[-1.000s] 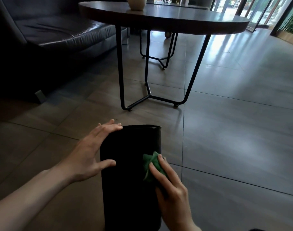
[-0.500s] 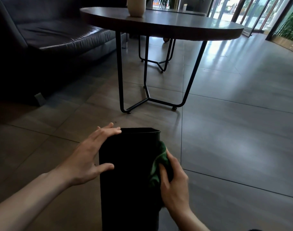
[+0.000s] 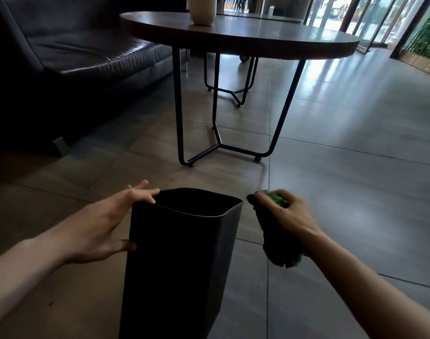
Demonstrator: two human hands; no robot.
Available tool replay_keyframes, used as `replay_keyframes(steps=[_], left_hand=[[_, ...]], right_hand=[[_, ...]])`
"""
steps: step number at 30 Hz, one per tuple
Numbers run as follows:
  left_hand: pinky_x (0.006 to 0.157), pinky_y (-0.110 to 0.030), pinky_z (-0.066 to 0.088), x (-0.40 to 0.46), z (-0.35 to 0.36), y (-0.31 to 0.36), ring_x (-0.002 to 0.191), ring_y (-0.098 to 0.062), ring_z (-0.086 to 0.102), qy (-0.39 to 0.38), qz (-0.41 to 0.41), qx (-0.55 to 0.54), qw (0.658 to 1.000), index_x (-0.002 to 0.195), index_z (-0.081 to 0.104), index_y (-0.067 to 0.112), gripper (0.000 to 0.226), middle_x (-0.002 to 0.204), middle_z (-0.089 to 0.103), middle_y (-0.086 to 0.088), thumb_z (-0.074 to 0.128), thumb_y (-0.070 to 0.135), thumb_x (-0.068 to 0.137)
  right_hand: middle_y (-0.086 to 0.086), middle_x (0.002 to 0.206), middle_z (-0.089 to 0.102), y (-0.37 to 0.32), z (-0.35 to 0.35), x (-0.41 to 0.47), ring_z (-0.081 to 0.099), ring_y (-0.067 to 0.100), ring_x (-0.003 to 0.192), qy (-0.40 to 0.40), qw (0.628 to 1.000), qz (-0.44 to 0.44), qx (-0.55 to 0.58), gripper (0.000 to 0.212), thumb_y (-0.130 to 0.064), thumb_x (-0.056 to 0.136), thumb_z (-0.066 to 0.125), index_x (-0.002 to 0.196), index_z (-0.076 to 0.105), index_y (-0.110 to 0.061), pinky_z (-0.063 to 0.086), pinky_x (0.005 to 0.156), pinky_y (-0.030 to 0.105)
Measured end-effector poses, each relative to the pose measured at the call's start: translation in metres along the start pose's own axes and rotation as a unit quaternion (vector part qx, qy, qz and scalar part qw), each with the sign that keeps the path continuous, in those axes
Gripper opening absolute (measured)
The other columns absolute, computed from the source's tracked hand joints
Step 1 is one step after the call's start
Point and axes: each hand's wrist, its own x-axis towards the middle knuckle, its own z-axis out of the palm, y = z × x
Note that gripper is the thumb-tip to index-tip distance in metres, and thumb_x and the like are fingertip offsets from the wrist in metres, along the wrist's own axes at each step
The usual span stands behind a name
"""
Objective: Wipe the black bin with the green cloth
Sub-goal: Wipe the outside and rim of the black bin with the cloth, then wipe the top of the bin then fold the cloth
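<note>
Fingers of the left hand [image 3: 98, 231] rest spread on the tall black plastic bin's [image 3: 179, 260] left wall; the right hand [image 3: 289, 218] clutches the crumpled green cloth [image 3: 277, 238] beside it, apart.

Black bin [image 3: 174, 260], green cloth [image 3: 277, 201], dark sofa [image 3: 86, 52], cream vase [image 3: 201, 8]

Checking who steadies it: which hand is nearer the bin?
Left hand: it rests on the bin's left side. Right hand holds the cloth clear of it.
</note>
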Motion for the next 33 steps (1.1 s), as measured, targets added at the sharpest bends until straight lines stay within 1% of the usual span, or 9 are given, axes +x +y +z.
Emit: replay_keyframes(steps=[2, 3, 5, 6, 11, 16, 21, 27, 33], left_hand=[[0.117, -0.046, 0.037, -0.007, -0.007, -0.013, 0.153, -0.003, 0.017, -0.014, -0.008, 0.033, 0.999, 0.130, 0.033, 0.049, 0.085, 0.161, 0.022, 0.032, 0.090, 0.036, 0.069], [0.116, -0.048, 0.039, -0.011, -0.009, -0.018, 0.153, -0.006, 0.019, -0.016, -0.009, 0.041, 0.999, 0.129, 0.033, 0.048, 0.083, 0.161, 0.023, 0.030, 0.089, 0.040, 0.069], [0.114, -0.050, 0.041, -0.018, -0.012, -0.026, 0.153, -0.009, 0.021, -0.014, -0.016, 0.051, 0.998, 0.128, 0.032, 0.049, 0.080, 0.162, 0.025, 0.027, 0.087, 0.046, 0.070], [0.114, -0.050, 0.041, -0.021, -0.012, -0.029, 0.153, -0.010, 0.022, -0.012, -0.021, 0.056, 0.998, 0.127, 0.031, 0.050, 0.079, 0.162, 0.026, 0.026, 0.086, 0.048, 0.070], [0.115, -0.049, 0.040, -0.025, -0.010, -0.031, 0.151, -0.011, 0.028, 0.012, -0.029, 0.082, 0.996, 0.125, 0.033, 0.046, 0.075, 0.162, 0.027, 0.022, 0.083, 0.050, 0.069], [0.101, -0.049, 0.051, -0.023, -0.006, -0.033, 0.139, -0.022, 0.050, 0.051, -0.095, 0.073, 0.992, 0.118, 0.040, 0.047, 0.064, 0.161, 0.024, 0.028, 0.083, 0.050, 0.071], [0.105, -0.053, 0.046, -0.003, 0.008, -0.028, 0.140, -0.020, 0.047, 0.073, -0.132, 0.050, 0.987, 0.116, 0.046, 0.048, 0.051, 0.159, 0.032, 0.018, 0.080, 0.042, 0.079], [0.115, -0.034, 0.036, 0.035, 0.036, -0.002, 0.144, -0.010, 0.039, 0.078, -0.109, -0.019, 0.991, 0.143, 0.039, 0.043, 0.079, 0.159, 0.036, 0.013, 0.070, 0.069, 0.075], [0.121, -0.032, 0.021, 0.081, 0.074, 0.018, 0.155, -0.016, 0.012, 0.059, -0.139, 0.004, 0.989, 0.158, 0.011, 0.041, 0.106, 0.170, 0.006, 0.005, 0.051, 0.087, 0.072]], right_hand=[[-0.006, 0.110, 0.068, -0.004, 0.006, 0.012, 0.070, 0.019, 0.096, -0.044, 0.969, -0.107, -0.220, 0.048, -0.054, 0.079, 0.082, 0.123, 0.062, -0.052, 0.061, 0.082, 0.036], [-0.011, 0.117, 0.058, -0.004, 0.010, 0.017, 0.065, 0.018, 0.101, -0.071, 0.924, -0.162, -0.338, 0.058, -0.047, 0.085, 0.079, 0.135, 0.052, -0.056, 0.059, 0.085, 0.035], [-0.015, 0.124, 0.047, -0.007, 0.020, 0.024, 0.061, 0.016, 0.100, -0.136, 0.841, -0.234, -0.469, 0.063, -0.045, 0.091, 0.070, 0.143, 0.039, -0.061, 0.055, 0.077, 0.033], [-0.016, 0.127, 0.047, -0.009, 0.024, 0.026, 0.061, 0.017, 0.100, -0.155, 0.824, -0.249, -0.486, 0.057, -0.049, 0.092, 0.066, 0.142, 0.040, -0.061, 0.054, 0.076, 0.034], [-0.016, 0.120, 0.057, -0.012, 0.033, 0.027, 0.065, 0.018, 0.092, -0.136, 0.814, -0.309, -0.473, 0.032, -0.063, 0.093, 0.056, 0.121, 0.060, -0.047, 0.051, 0.071, 0.035], [-0.016, 0.107, 0.061, -0.013, 0.035, 0.013, 0.064, 0.017, 0.079, -0.072, 0.812, -0.356, -0.457, 0.030, -0.063, 0.093, 0.053, 0.113, 0.063, -0.043, 0.046, 0.061, 0.031], [-0.011, 0.105, 0.057, -0.011, 0.034, 0.004, 0.063, 0.016, 0.078, -0.014, 0.788, -0.390, -0.477, 0.024, -0.056, 0.093, 0.052, 0.108, 0.060, -0.040, 0.046, 0.053, 0.031], [-0.005, 0.107, 0.056, -0.001, 0.021, 0.019, 0.062, 0.020, 0.082, 0.060, 0.799, -0.330, -0.500, 0.019, -0.044, 0.094, 0.066, 0.110, 0.064, -0.034, 0.039, 0.054, 0.029], [-0.005, 0.103, 0.056, -0.004, 0.022, 0.029, 0.064, 0.021, 0.080, 0.091, 0.811, -0.295, -0.496, 0.017, -0.044, 0.094, 0.066, 0.107, 0.065, -0.033, 0.040, 0.050, 0.030]])
